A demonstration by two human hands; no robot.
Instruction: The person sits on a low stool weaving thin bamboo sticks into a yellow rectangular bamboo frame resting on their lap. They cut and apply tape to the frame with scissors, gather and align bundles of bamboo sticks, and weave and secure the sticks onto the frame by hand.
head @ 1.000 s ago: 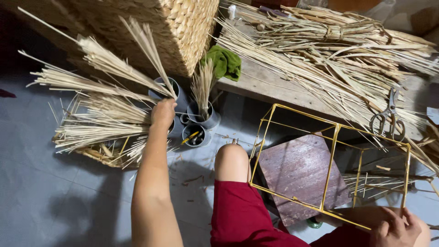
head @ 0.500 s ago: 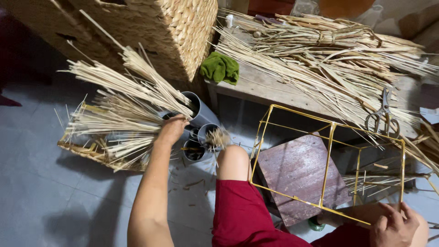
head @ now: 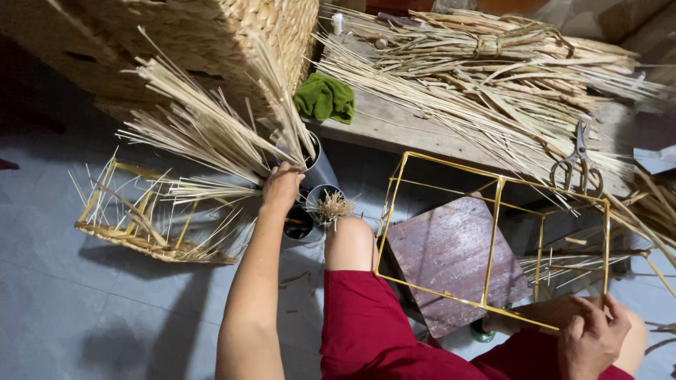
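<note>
Two hands out | left hand (head: pixel 282 188) stretched forward, I grip straw bundle (head: pixel 204 134) | right hand (head: pixel 590 336) low, clenched on gold wire frame (head: pixel 493 232)

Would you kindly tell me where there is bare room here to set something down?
The grey floor is bare left of the left hand and below the half-woven frame. The red-brown board inside the yellow wire frame is also bare. The wooden bench is crowded with cane strips, scissors and a green cloth.
</note>
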